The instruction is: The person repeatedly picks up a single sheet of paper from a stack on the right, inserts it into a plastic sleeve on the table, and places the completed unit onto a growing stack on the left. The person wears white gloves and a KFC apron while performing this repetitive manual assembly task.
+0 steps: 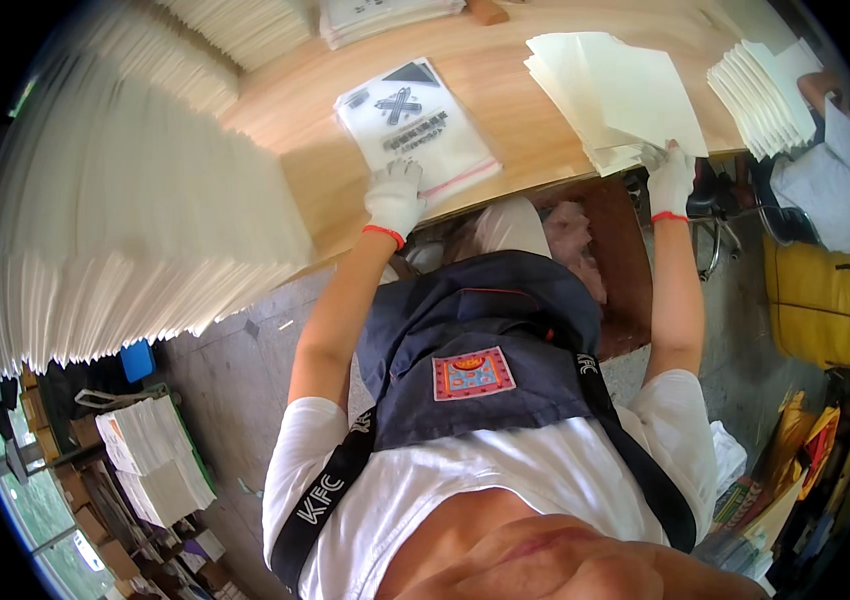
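Note:
My left hand, in a white glove with a red cuff, lies with its fingers stretched over the near edge of a stack of clear printed plastic bags. The bags carry a dark picture and a pink line along the near end. To the right, a fanned pile of cream paper sheets reaches over the table's front edge. My right hand, gloved the same way, has its fingers closed on the near right corner of these sheets. How many sheets it pinches I cannot tell.
Tall stacks of pale folded paper fill the wooden table's left side. More bags lie at the back. At the right are another fanned paper pile and another person's sleeve. A yellow bag stands below.

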A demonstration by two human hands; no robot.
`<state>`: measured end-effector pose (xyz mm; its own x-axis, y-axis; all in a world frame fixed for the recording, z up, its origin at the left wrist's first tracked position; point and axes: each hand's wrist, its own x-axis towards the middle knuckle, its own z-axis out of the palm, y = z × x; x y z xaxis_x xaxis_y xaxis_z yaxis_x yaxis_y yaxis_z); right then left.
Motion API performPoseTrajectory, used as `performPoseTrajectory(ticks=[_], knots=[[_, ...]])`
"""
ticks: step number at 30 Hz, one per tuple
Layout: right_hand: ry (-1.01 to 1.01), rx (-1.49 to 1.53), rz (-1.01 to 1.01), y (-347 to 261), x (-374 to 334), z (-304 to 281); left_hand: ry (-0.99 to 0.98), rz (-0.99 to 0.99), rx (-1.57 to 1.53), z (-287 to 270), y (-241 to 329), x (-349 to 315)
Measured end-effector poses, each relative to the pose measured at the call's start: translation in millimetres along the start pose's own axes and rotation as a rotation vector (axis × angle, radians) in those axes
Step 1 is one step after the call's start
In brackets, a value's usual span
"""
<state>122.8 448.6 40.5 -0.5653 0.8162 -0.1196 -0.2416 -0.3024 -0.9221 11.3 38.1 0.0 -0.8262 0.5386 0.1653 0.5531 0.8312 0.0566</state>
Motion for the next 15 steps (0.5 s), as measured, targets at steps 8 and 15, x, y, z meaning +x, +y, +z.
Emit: performPoseTrajectory(ticks=[8,15], knots=[[-0.446,0.011,0.461,-0.1,-109.4,-4.1,-0.078,-0.146,-0.11,-4.2,-8.3,-1.3],[-0.62,0.103,0.667,75.5,-132.5,-36.8,0.153,-0.041,-0.211,7.4,-23.6,-16.7]])
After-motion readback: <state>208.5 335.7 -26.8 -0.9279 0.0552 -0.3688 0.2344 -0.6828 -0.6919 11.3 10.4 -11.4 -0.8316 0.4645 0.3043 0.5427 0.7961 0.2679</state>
